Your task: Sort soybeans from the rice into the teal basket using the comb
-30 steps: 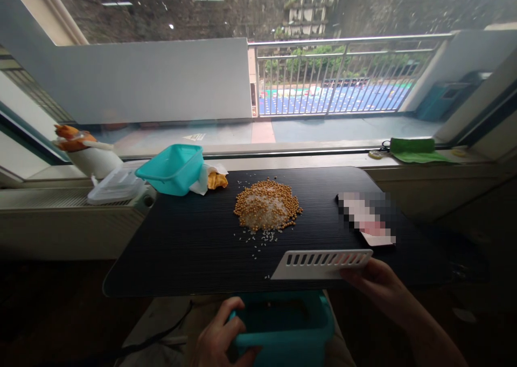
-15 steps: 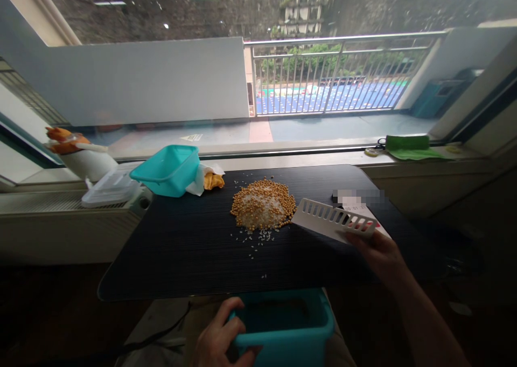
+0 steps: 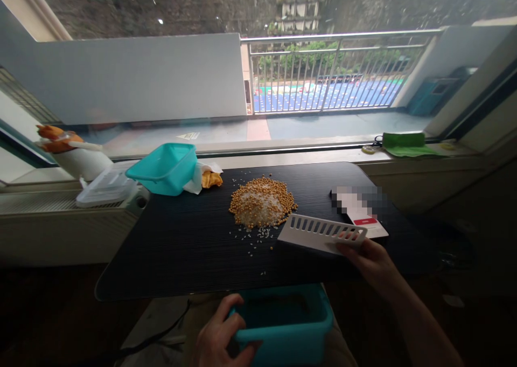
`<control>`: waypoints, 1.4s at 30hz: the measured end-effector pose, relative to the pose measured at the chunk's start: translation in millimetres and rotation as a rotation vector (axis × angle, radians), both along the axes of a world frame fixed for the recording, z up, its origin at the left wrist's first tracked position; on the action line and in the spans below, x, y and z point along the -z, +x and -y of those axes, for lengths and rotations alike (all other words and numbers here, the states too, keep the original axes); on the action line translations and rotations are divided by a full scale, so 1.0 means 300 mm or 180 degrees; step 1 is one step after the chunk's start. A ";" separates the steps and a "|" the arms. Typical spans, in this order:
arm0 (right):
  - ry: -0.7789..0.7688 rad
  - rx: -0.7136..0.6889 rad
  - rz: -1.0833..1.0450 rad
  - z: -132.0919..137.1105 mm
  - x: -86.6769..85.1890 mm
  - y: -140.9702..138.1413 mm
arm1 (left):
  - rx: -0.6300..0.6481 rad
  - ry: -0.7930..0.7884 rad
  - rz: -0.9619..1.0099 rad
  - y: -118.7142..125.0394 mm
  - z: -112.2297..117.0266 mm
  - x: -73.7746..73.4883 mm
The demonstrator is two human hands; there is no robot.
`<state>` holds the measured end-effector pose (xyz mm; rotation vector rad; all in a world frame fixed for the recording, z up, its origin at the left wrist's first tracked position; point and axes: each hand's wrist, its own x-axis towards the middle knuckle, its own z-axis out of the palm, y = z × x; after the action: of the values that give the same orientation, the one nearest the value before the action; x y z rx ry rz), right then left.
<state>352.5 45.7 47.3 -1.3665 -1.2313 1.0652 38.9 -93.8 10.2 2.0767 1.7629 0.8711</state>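
A mound of yellow soybeans (image 3: 278, 189) mixed with white rice (image 3: 258, 209) lies on the dark table, some rice grains scattered in front of it. My right hand (image 3: 365, 254) grips the right end of a white slotted plastic piece (image 3: 309, 237), tilted just right of the mound and low over the table. Below the table's front edge, my left hand (image 3: 224, 329) is closed on the left rim of a turquoise bin (image 3: 291, 332). The bin's inside is dark, so its contents cannot be made out.
A second turquoise bin (image 3: 165, 170) stands at the table's back left, beside crumpled paper with an orange item (image 3: 212, 179). A partly blurred flat card or box (image 3: 367, 224) lies at right. A clear lid (image 3: 107, 185) and green cloth (image 3: 407, 144) lie near the window.
My right hand has brought the slotted piece left and toward me, lower beside the mound. A single bean now lies apart in front of the mound. My left hand keeps its hold.
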 end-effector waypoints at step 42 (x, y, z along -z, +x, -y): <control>0.0328 0.0079 0.0259 -0.063 0.010 -0.004 | -0.0222 -0.0136 -0.0148 -0.046 0.017 0.011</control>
<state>351.4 64.7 44.4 -1.3536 -1.3072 0.9242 25.1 -99.0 6.9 2.0352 1.8715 0.8026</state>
